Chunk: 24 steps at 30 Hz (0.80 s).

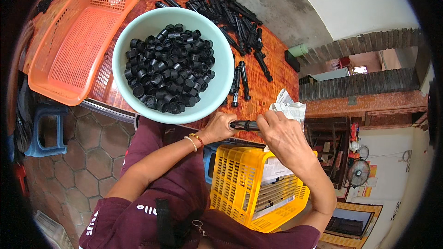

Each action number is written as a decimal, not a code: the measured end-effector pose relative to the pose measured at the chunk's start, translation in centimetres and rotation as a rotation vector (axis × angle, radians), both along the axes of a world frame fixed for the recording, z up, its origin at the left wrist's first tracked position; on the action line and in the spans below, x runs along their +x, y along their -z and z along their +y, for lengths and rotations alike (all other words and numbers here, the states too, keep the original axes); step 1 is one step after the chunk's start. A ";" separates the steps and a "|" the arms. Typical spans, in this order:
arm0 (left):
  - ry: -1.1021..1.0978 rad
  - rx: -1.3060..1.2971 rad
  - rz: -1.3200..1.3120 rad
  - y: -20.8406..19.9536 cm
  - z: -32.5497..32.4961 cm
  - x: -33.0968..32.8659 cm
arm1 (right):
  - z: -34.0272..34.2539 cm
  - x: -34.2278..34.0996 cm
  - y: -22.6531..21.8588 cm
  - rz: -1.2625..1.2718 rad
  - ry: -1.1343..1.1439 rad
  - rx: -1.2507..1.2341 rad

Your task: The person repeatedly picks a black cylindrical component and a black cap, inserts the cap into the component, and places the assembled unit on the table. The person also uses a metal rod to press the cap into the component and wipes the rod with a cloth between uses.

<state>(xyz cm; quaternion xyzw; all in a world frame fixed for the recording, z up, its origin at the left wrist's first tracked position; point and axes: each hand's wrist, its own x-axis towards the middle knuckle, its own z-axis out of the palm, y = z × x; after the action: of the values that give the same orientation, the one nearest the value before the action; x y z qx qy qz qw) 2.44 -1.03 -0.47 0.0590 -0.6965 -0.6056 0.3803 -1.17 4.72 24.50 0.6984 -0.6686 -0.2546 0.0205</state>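
Note:
Near the table's front edge, my left hand (pixel 219 128) is closed on one end of a black tubular part (pixel 245 125). The fingers of my right hand (pixel 284 136) close round its other end, so the part lies level between both hands. Its gripped ends are hidden by my fingers. Just left of it stands a pale green basin (pixel 123 27) filled with small black round caps (pixel 170 69). A few similar black tubes (pixel 244 80) lie on the table beyond my hands. A crumpled sheet of newspaper (pixel 290 104) lies just behind my right hand.
Far back on the red-brown table (pixel 272 57) is a heap of black tubes (pixel 226 11). An orange basket (pixel 60 64) stands at left. Below my right arm, a yellow crate (pixel 235 177) holds rods and paper. A blue stool (pixel 48 131) stands on the tiled floor.

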 end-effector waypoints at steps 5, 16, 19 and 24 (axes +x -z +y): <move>-0.032 -0.032 0.005 0.4 0.2 -0.2 | -0.5 -0.7 0.2 -0.063 -0.034 0.012; -0.053 -0.012 0.019 0.6 0.4 -0.3 | -1.2 -0.7 -0.1 -0.203 0.182 0.037; -0.055 -0.008 0.019 0.5 0.4 -0.2 | -1.5 -0.3 -0.3 -0.200 0.304 0.046; -0.036 -0.012 -0.007 0.1 0.6 -0.1 | -0.6 -0.7 0.2 -0.213 0.275 -0.082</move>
<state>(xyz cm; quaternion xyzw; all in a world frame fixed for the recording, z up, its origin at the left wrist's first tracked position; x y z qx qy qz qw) 2.35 -0.42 -0.58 0.0714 -0.7003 -0.5942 0.3892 -1.86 4.08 24.30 0.6221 -0.7660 -0.1518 -0.0569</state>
